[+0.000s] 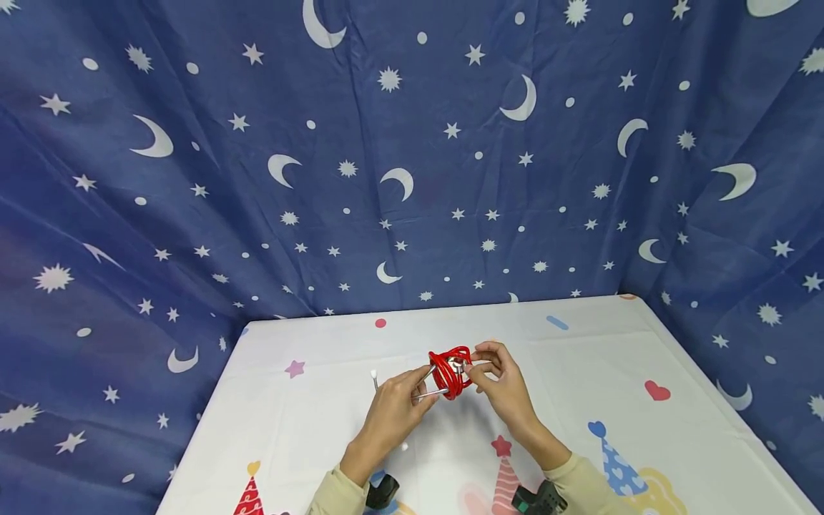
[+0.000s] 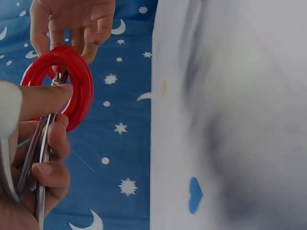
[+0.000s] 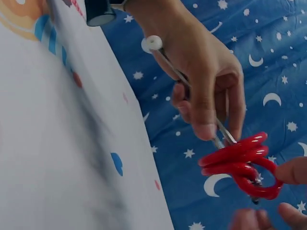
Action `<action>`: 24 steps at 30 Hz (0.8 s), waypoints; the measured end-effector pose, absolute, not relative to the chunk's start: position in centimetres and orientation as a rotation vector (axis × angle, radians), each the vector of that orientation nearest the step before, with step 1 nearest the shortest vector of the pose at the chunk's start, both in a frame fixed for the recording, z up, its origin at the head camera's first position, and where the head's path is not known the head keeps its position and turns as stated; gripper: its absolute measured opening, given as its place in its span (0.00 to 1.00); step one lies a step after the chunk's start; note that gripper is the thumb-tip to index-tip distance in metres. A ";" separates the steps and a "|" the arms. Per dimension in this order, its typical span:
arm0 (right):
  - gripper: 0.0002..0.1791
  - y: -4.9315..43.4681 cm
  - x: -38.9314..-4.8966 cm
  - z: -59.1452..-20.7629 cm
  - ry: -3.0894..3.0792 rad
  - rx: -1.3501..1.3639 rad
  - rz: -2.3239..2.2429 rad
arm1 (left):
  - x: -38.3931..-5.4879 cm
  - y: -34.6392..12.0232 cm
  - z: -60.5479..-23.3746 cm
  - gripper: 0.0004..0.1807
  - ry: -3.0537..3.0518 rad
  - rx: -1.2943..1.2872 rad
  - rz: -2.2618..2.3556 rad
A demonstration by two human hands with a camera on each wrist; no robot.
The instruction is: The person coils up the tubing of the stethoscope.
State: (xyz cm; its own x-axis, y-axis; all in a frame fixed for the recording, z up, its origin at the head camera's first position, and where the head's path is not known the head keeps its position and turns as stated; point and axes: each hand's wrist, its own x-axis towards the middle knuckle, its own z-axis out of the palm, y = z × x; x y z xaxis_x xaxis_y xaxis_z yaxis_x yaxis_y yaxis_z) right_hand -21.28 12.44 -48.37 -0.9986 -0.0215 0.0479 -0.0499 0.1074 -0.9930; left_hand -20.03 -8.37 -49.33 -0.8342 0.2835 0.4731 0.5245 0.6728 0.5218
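A stethoscope [image 1: 450, 379] is held up over the table, its red tubing [image 2: 85, 96] wound into several tight loops. My left hand [image 1: 394, 409] grips the metal ear tubes, thumb and fingers around them just beside the coil. One white ear tip [image 3: 154, 42] sticks out past the back of that hand. On the coil's other side, my right hand [image 1: 505, 390] pinches at the edge of the loops with thumb and fingertips. A shiny metal part [image 1: 456, 365] shows inside the loops, partly hidden by tubing.
Beneath the hands lies a white tablecloth [image 1: 309, 415] printed with party hats, stars and hearts. A blue curtain [image 1: 438, 172] with moons and stars hangs behind and at both sides of the table. Dark wrist devices [image 1: 383, 492] sit at both sleeves.
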 end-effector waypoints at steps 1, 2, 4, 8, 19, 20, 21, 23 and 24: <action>0.23 12.5 -21.4 -48.5 -2.342 0.074 2.089 | -20.2 -8.4 -49.5 0.25 -2.544 -0.642 -0.970; 0.24 12.6 -21.5 -48.7 -2.356 0.073 2.099 | -20.3 -8.5 -49.8 0.25 -2.551 -0.647 -0.989; 0.25 12.7 -21.7 -48.9 -2.376 0.080 2.124 | -20.6 -8.6 -50.2 0.25 -2.562 -0.651 -1.016; 0.24 12.7 -22.1 -49.2 -2.367 0.085 2.186 | -21.3 -8.7 -50.8 0.25 -2.605 -0.635 -1.042; 0.24 12.3 -23.2 -51.1 -2.366 -0.022 2.235 | -22.4 -9.1 -52.4 0.24 -2.726 -0.561 -1.073; 0.24 12.3 -23.2 -51.2 -2.367 -0.026 2.233 | -22.5 -9.1 -52.7 0.24 -2.727 -0.554 -1.087; 0.24 12.2 -23.2 -51.3 -2.366 -0.028 2.233 | -22.6 -9.2 -52.9 0.23 -2.725 -0.547 -1.105; 0.24 12.1 -23.2 -51.5 -2.366 -0.033 2.227 | -22.8 -9.2 -53.5 0.23 -2.719 -0.535 -1.152; 0.24 12.1 -23.2 -51.6 -2.368 -0.041 2.226 | -22.9 -9.2 -53.7 0.23 -2.718 -0.529 -1.174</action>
State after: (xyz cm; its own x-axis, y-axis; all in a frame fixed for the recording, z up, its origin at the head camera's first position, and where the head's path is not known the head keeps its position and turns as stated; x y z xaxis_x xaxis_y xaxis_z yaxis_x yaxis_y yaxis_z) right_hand -23.16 12.10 -51.61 -0.9938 -0.0558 -0.0964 0.0927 0.0643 -0.9936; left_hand -22.88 -9.25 -53.75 -0.9293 0.2644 0.2580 0.3691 0.6350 0.6786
